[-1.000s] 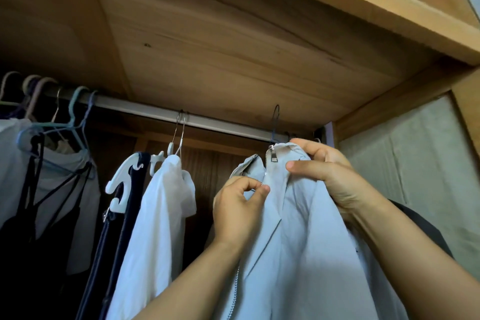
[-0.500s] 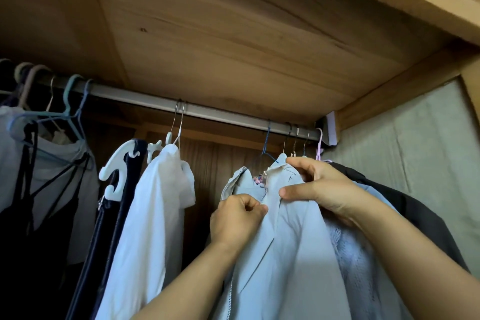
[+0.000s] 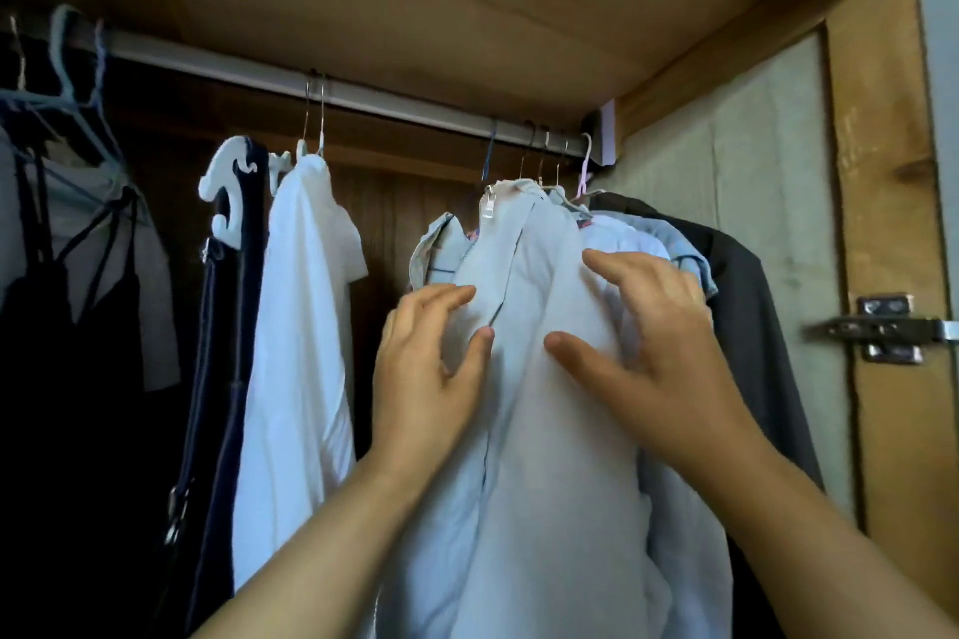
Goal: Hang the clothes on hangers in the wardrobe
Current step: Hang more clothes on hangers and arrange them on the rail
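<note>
A pale grey zip jacket [image 3: 534, 410] hangs from a blue hanger hook [image 3: 489, 152] on the metal rail [image 3: 363, 99] of the wardrobe, near its right end. My left hand [image 3: 428, 368] lies on the jacket's left front with the fingers spread and relaxed. My right hand [image 3: 648, 327] rests with spread fingers on its right shoulder. Neither hand pinches the cloth. The zip pull [image 3: 488, 208] dangles at the collar.
A white shirt [image 3: 301, 327], a dark blue garment on a white hanger [image 3: 228, 187] and black strappy clothes [image 3: 62, 327] hang to the left. Dark and light blue garments [image 3: 726, 265] crowd the right end. The wardrobe side wall carries a metal hinge [image 3: 882, 330].
Both hands let go of the jacket's collar and slid down to lie open on its front. The jacket now hangs on the rail by itself. The view dropped and turned right.
</note>
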Demonstrator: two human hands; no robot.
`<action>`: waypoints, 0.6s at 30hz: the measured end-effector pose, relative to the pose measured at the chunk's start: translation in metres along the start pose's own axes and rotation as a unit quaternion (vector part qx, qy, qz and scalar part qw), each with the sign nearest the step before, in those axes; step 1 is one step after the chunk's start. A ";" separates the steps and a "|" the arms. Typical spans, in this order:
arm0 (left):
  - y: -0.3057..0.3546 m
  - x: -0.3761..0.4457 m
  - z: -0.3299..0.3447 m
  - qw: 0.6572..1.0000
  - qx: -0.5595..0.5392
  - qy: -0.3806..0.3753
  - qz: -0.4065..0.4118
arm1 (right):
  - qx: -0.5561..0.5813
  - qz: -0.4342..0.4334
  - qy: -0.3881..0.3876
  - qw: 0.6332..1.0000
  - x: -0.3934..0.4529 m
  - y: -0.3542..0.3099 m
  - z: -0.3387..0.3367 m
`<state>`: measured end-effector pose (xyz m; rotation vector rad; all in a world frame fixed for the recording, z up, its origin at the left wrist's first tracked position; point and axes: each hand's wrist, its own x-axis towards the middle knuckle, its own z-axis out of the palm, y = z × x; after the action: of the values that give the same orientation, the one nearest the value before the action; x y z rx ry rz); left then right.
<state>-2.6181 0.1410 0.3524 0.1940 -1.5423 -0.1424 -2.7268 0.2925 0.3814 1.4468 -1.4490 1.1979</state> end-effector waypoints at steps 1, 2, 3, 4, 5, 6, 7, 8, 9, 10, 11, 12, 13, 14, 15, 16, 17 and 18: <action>0.007 -0.014 -0.008 1.000 -0.020 -0.005 0.000 | 0.004 -0.006 0.009 1.000 -0.017 -0.004 -0.006; 0.015 -0.026 -0.015 0.999 -0.040 -0.010 -0.003 | 0.007 -0.010 0.020 1.000 -0.032 -0.006 -0.010; 0.026 -0.041 -0.022 0.997 -0.065 -0.025 -0.015 | 0.011 -0.001 0.027 1.000 -0.051 -0.009 -0.016; 0.035 -0.055 -0.029 0.995 -0.087 -0.041 -0.026 | 0.013 0.009 0.032 0.999 -0.069 -0.012 -0.020; 0.044 -0.069 -0.036 0.992 -0.105 -0.061 -0.034 | 0.010 0.023 0.033 0.999 -0.086 -0.015 -0.025; 0.055 -0.086 -0.041 0.989 -0.119 -0.085 -0.038 | 0.000 0.042 0.028 0.999 -0.107 -0.018 -0.031; 0.064 -0.100 -0.046 0.986 -0.124 -0.106 -0.033 | -0.008 0.061 0.024 0.998 -0.124 -0.021 -0.034; 0.075 -0.118 -0.051 0.983 -0.128 -0.130 -0.030 | -0.015 0.087 0.016 0.996 -0.146 -0.024 -0.041; 0.082 -0.133 -0.055 0.980 -0.129 -0.150 -0.023 | -0.014 0.110 0.010 0.994 -0.165 -0.027 -0.046; 0.088 -0.148 -0.058 0.975 -0.131 -0.176 -0.022 | -0.010 0.133 0.003 0.991 -0.183 -0.030 -0.052; 0.096 -0.167 -0.061 0.967 -0.142 -0.211 -0.029 | -0.010 0.163 -0.010 0.987 -0.207 -0.036 -0.060; 0.100 -0.182 -0.063 0.956 -0.153 -0.246 -0.035 | -0.007 0.192 -0.023 0.981 -0.226 -0.040 -0.067; 0.107 -0.200 -0.066 0.943 -0.171 -0.284 -0.042 | -0.010 0.225 -0.042 0.973 -0.250 -0.047 -0.077; 0.110 -0.217 -0.068 0.930 -0.184 -0.314 -0.044 | -0.013 0.251 -0.063 0.966 -0.271 -0.053 -0.086; 0.113 -0.231 -0.071 0.917 -0.193 -0.345 -0.046 | -0.019 0.277 -0.087 0.957 -0.291 -0.060 -0.095; 0.119 -0.248 -0.073 0.902 -0.202 -0.378 -0.049 | -0.033 0.304 -0.111 0.946 -0.314 -0.068 -0.108; 0.122 -0.261 -0.074 0.888 -0.207 -0.406 -0.055 | -0.041 0.326 -0.132 0.935 -0.331 -0.074 -0.118; 0.130 -0.277 -0.075 0.869 -0.219 -0.438 -0.067 | -0.053 0.349 -0.147 0.924 -0.352 -0.082 -0.133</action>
<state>-2.5537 0.3299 0.1083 -0.1590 -2.3448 -0.7703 -2.6315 0.5275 0.0912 1.0861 -2.3258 1.3092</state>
